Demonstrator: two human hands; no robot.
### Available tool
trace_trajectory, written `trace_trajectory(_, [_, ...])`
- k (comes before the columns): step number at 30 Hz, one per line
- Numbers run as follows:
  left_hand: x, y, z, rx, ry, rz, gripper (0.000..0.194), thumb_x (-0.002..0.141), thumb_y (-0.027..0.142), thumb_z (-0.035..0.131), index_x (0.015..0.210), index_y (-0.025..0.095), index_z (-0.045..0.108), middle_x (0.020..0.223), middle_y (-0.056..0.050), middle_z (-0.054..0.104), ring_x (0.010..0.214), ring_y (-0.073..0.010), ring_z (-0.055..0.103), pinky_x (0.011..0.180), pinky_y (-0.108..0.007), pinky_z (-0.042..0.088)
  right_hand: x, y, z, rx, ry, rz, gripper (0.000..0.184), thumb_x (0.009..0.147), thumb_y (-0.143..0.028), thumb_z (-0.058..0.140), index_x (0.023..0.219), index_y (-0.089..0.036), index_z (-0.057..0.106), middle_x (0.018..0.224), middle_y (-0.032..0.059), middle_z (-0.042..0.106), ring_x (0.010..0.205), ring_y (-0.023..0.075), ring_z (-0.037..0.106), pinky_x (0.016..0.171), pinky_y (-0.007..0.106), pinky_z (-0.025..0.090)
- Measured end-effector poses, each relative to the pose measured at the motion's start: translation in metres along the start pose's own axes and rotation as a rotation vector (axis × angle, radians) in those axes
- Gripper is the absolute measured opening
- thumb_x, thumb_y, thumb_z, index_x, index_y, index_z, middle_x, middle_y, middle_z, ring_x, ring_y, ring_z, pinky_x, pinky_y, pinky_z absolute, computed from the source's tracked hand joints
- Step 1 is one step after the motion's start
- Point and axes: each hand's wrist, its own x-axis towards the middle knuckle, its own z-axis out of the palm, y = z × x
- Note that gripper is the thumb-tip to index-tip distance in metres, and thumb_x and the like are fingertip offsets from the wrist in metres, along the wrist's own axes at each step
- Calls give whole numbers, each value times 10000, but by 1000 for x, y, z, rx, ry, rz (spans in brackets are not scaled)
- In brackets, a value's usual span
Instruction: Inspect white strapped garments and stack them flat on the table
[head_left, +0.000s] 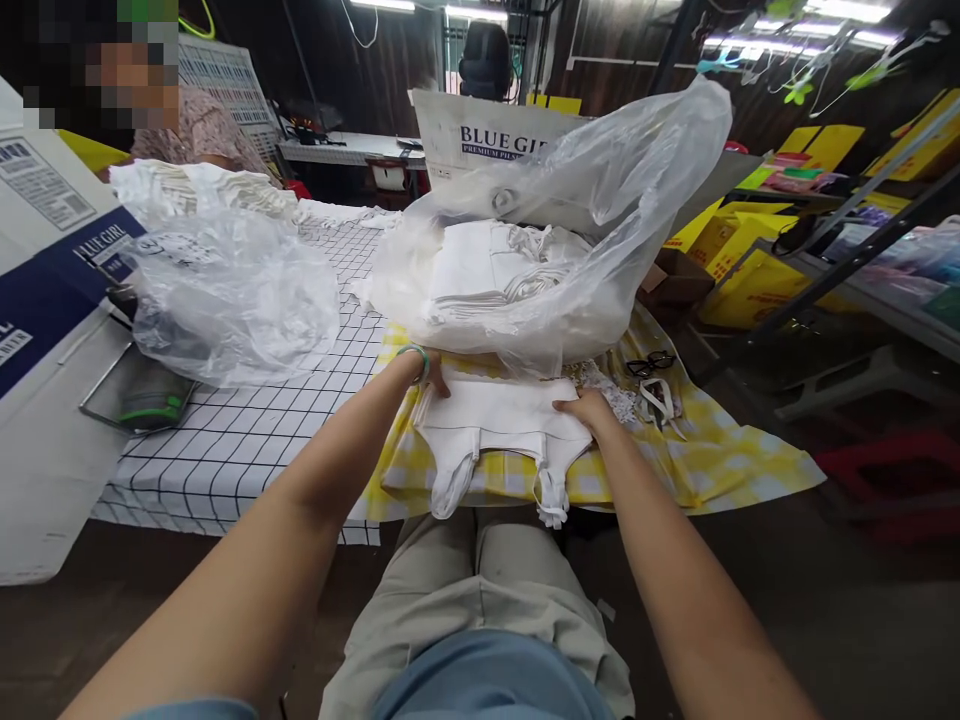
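My right hand (589, 408) takes the side edge of a white top (506, 408), thumb laid over the cloth, so it looks like a pinch. My left hand (435, 375) has its thumb on the opposite upper corner; its other fingers are out of sight, and I cannot tell whether they pinch or only press. A hand at each side seems to keep the body of the top flat and square. It lies right in front of me on a yellow checked cloth (720, 465), straps toward me, hanging near the table edge.

Just beyond my hands, a stack of white clothes (476, 262) sits in an open plastic bag (652, 200), within easy reach, I'd judge. To my right, black scissors (651, 363) lie near a white strip (658, 403) and small scraps (609, 388); what the scraps are, I can't make out.

To my left, a crumpled clear bag (240, 310) rests on a white gridded cloth (277, 425), its handwriting too blurred to read. Behind it is a white pile (202, 188). The carton (45, 330) at far left is cut off, and the bag hides part of the lettering on the box (480, 135) behind.
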Motion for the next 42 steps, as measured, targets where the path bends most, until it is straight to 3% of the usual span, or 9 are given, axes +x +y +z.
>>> trace_trajectory(3, [0,5,-7,69,-127,-107,390,258,284,862,548,165,631,649,-97,649,857,-366,606,783,-425,464,-3,-2,1,25,-27,-1,308,609,-290,745,850,-114,671,757,98,701,658,204,645,555,266,474])
trace_trajectory(7, [-17,3,-1,-55,-51,-3,354,357,260,828,665,174,677,740,-68,671,869,-313,613,771,-367,475,-14,-3,2,202,-64,-59,394,617,-228,714,992,-142,634,927,91,720,712,181,660,604,259,509])
trace_trajectory(11, [-52,-3,23,-762,17,247,404,543,278,762,923,160,691,864,-59,698,839,-230,633,775,-328,494,-29,-3,1,633,-166,-98,429,604,-191,722,1013,-171,594,956,73,724,723,178,671,666,298,548])
trace_trajectory(14, [-84,-1,41,-1211,73,289,432,564,266,791,959,137,673,866,-75,708,765,-189,641,718,-293,503,-48,-2,-1,848,-255,-135,417,612,-252,757,990,-182,596,918,65,735,734,191,687,704,316,564])
trace_trajectory(21, [-159,21,47,-1404,191,381,446,690,402,771,1033,134,672,876,-82,717,712,-167,650,660,-260,511,-105,-5,-27,900,-281,-275,477,677,-506,721,1052,-242,589,975,74,732,908,259,701,780,371,575])
trace_trajectory(27, [-237,34,10,-1326,370,473,430,697,407,771,1035,160,670,901,-58,709,750,-159,646,670,-246,513,-168,-26,-80,798,-191,-436,534,696,-585,680,1112,-266,581,1096,93,704,949,273,686,791,375,575])
trace_trajectory(32, [-272,37,-24,-1251,435,516,431,664,416,790,1001,174,676,911,-52,713,757,-166,647,680,-255,526,-187,-62,-110,781,-152,-529,607,623,-593,734,1097,-236,606,1089,95,707,965,295,674,785,391,570])
trace_trajectory(37, [-272,35,-66,-1241,594,498,419,617,414,817,929,170,679,850,-44,720,728,-175,648,601,-249,532,-162,-137,-133,817,-150,-664,611,593,-525,786,1096,-217,625,1065,60,714,971,278,669,824,396,564])
trace_trajectory(42, [-241,37,-139,-1173,800,583,440,640,396,812,1016,209,681,933,-14,728,962,-241,650,720,-333,593,-91,-245,-156,824,-202,-873,570,625,-463,803,1102,-201,635,1003,38,718,1004,250,659,878,404,550])
